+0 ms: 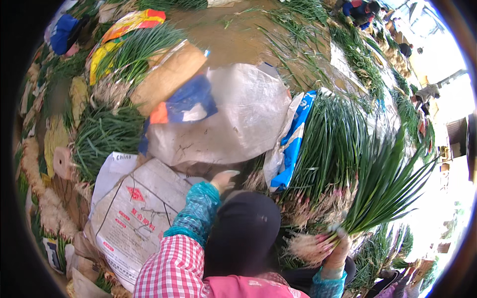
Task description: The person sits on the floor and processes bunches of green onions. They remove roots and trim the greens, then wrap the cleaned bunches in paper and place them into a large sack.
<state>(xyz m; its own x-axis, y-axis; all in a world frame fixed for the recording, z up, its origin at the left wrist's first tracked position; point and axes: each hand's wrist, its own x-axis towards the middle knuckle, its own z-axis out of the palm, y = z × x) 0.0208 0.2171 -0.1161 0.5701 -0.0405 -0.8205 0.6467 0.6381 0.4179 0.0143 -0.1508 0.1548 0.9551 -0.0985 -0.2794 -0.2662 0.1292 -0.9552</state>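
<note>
My right hand point(338, 247) grips a bunch of scallions point(376, 193) near its pinkish bases. The pale roots hang to the left and the long green leaves fan up to the right. My left hand point(223, 180) is above my dark-clad knee, near the lower edge of a whitish woven plastic sack point(238, 126); it appears to hold nothing, and its fingers are apart. Beyond the held bunch lies a large pile of scallions point(328, 149), roots towards me. A blue-and-white plastic sack point(292, 149) lies along the pile's left side.
A printed woven sack point(141, 219) lies left of my left arm. More scallion bundles point(108, 139) lie at left, near a pinkish block with a hole point(63, 162). Loose leaves litter the wet brown floor point(231, 37). A person in a blue cap point(64, 35) is at upper left; others work at upper right.
</note>
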